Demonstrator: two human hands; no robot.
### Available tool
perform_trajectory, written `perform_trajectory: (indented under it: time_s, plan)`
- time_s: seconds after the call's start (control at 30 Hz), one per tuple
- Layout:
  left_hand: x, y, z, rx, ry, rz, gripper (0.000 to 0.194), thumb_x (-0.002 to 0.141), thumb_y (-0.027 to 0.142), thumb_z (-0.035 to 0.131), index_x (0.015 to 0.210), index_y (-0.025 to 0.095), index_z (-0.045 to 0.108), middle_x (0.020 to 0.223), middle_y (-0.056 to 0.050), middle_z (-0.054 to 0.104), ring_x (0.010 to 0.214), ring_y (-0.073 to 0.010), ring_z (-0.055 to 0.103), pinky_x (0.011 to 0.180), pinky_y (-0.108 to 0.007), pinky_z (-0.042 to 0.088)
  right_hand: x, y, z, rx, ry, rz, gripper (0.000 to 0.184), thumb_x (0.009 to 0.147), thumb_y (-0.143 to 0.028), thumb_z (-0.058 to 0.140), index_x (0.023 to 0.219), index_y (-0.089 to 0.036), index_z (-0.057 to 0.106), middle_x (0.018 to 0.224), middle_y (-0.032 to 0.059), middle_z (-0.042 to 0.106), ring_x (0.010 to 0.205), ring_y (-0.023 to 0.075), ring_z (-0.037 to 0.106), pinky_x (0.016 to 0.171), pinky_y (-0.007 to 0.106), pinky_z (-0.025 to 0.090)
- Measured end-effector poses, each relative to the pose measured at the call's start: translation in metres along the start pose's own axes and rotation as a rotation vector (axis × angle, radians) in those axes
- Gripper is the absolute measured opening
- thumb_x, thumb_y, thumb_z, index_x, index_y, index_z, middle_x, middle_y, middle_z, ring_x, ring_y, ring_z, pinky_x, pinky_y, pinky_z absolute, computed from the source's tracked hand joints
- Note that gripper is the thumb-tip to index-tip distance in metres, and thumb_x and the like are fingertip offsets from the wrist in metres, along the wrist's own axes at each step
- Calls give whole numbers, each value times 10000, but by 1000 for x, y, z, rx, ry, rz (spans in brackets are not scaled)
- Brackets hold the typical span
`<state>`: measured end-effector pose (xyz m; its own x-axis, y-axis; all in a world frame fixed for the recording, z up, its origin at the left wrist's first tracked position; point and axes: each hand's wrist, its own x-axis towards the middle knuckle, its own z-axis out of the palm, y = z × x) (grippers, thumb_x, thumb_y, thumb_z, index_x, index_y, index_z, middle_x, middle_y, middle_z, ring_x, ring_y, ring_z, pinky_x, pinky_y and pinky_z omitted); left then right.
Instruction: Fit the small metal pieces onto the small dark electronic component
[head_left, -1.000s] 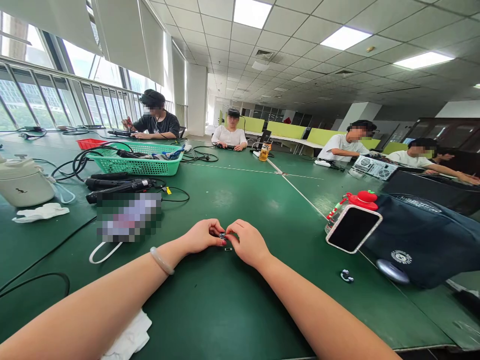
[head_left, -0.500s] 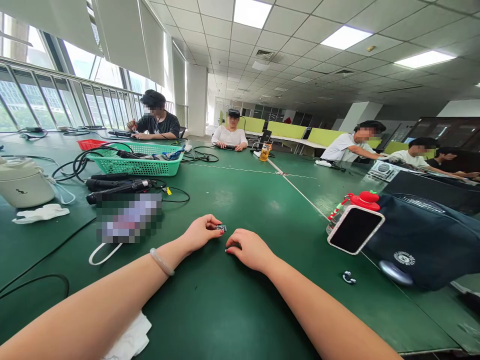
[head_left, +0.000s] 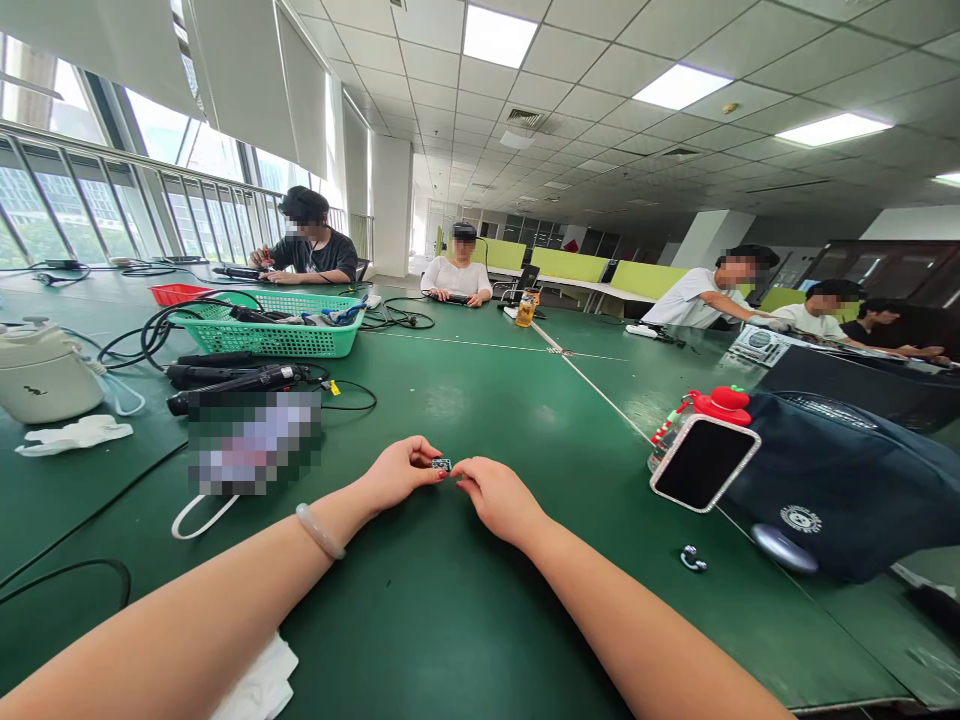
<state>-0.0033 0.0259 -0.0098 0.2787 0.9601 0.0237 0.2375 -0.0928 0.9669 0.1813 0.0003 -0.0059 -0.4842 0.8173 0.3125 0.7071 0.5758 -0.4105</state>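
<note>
My left hand pinches a small circuit board between thumb and fingertips, just above the green table. It shows as a dark rectangle with pale markings. Right beside it, the fingertips of my right hand are pressed together close to the board's right edge. Whatever the right fingers hold is hidden or too small to make out, and I cannot tell whether they touch the board.
To the left lie black handheld tools, a green basket of cables and tools, and a pale jug. On the right are a propped phone, a dark bag and an earphone. Several people sit around the table.
The small flat piece that lay on the table below my hands is gone from there. My right hand dipped to that spot, apart from the left, then came back up beside the circuit board.
</note>
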Motion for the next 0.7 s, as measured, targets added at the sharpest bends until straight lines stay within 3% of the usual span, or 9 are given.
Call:
perform_trajectory:
  time_s: [0.13, 0.27, 0.5, 0.7]
  plan:
    - [0, -1, 0, 15, 9, -10, 295, 598, 288, 714, 807, 158, 551, 784, -37, 667, 745, -160, 619, 730, -307, 479, 0, 5, 0, 33, 42, 3, 242, 866, -150, 398, 903, -232, 622, 857, 13, 606, 786, 122, 549, 712, 237, 409]
    - [2, -3, -1, 25, 13, -7, 305, 597, 292, 714, 821, 157, 558, 764, -32, 659, 739, -160, 615, 724, -305, 473, 1, 9, 0, 132, 63, 94, 171, 834, -177, 457, 853, -228, 620, 763, -17, 628, 709, 118, 549, 668, 237, 408]
    - [1, 0, -1, 21, 20, -14, 312, 585, 276, 725, 819, 152, 560, 765, -36, 658, 731, -157, 614, 730, -306, 469, 3, 20, 0, 205, -34, 97, 99, 731, -191, 596, 738, -227, 688, 761, -11, 625, 695, 115, 544, 646, 226, 418]
    - [1, 0, 0, 6, 13, -21, 306, 589, 267, 725, 815, 153, 553, 765, -34, 657, 731, -156, 617, 736, -311, 474, -2, 26, -11, 130, -139, 17, 258, 741, -66, 514, 790, -248, 690, 801, -21, 648, 760, 117, 565, 701, 232, 422]
